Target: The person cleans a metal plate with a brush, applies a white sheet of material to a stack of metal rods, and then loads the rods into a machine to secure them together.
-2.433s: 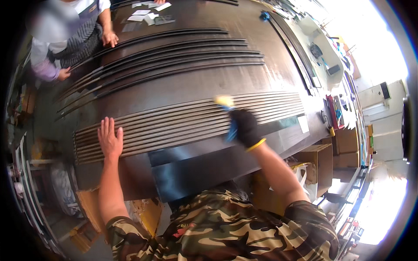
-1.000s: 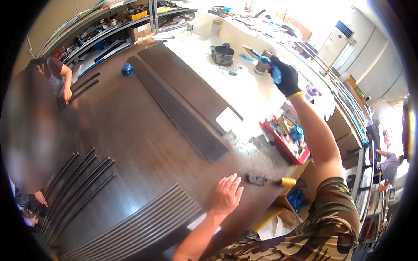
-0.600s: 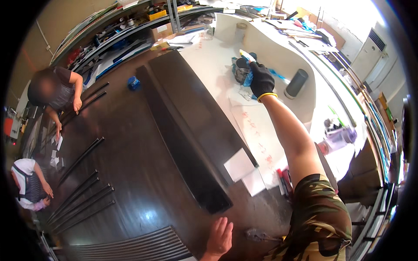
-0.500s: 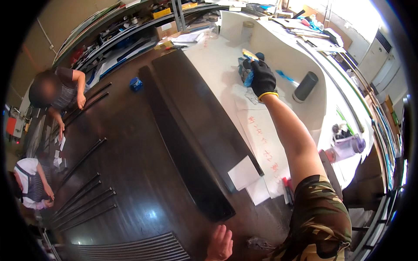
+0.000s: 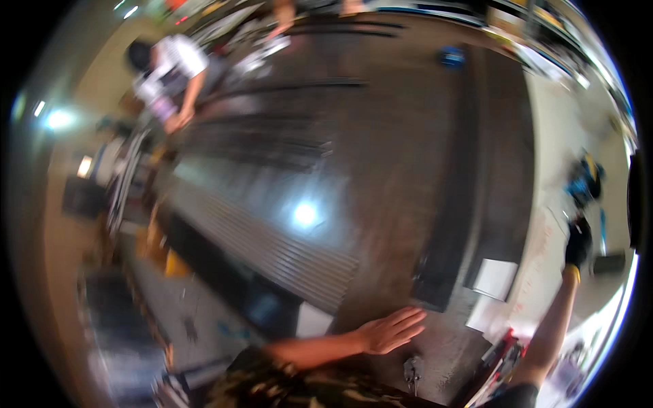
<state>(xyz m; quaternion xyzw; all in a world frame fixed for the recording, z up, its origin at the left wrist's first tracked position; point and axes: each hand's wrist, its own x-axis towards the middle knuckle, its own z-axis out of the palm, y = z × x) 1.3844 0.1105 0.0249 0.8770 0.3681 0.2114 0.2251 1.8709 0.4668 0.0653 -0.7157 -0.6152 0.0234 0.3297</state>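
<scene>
My left hand (image 5: 391, 330) is bare, with fingers stretched out over the dark tabletop (image 5: 381, 217). It lies close to the near end of a long black strip (image 5: 454, 190) and holds nothing. On my right hand (image 5: 579, 242) is a black glove with a yellow cuff. It is over the pale work surface, just nearer to me than a crumpled blue and yellow bundle (image 5: 585, 183), and looks apart from it. Motion smears the gloved fingers. A wider dark panel (image 5: 507, 156) lies beside the strip, with a white card (image 5: 494, 279) on its near end.
Ribbed dark strips (image 5: 292, 251) lie side by side near the left table edge. Thin black rods (image 5: 299, 85) are farther off, by a co-worker (image 5: 178, 68). A blue jar (image 5: 451, 56) stands at the far side. A dark cylinder (image 5: 607, 264) lies right of my gloved hand.
The view has swung to the left and is blurred. My gloved right hand has come away from the bundle, toward me. More of my left hand and forearm now shows.
</scene>
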